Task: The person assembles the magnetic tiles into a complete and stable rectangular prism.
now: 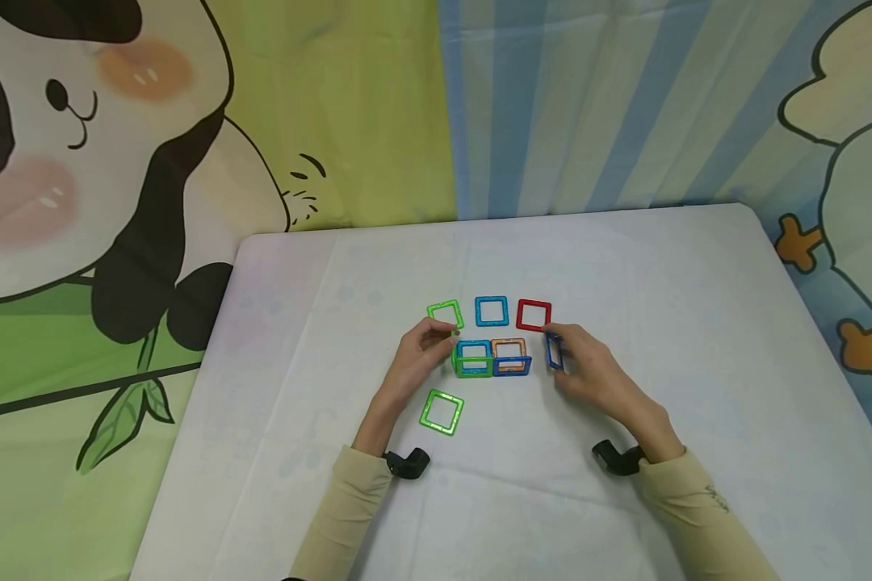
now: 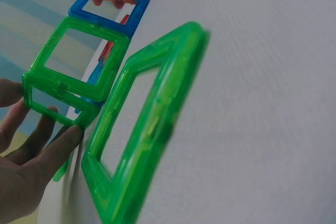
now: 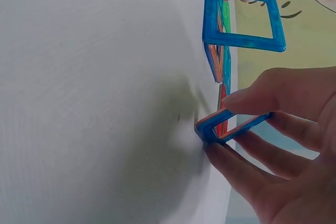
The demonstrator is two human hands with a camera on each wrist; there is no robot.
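My left hand (image 1: 425, 355) pinches a green magnetic tile (image 2: 89, 115) standing on edge at the left end of a small tile structure. Along the structure's front stand a green tile (image 1: 472, 374) and a dark blue tile (image 1: 512, 374), side by side. Behind them lie a light blue tile (image 1: 474, 344) and an orange tile (image 1: 509, 342). To the right of this structure, my right hand (image 1: 589, 359) holds a blue tile (image 3: 210, 129) between thumb and fingers, tilted and apart from the others.
Behind the structure lie a green tile (image 1: 443, 305), a blue tile (image 1: 491, 299) and a red tile (image 1: 534, 303) in a row. Another green tile (image 1: 426, 407) lies in front, near my left wrist. A white cloth covers the table (image 1: 523, 516); a printed curtain (image 1: 378, 113) hangs behind it.
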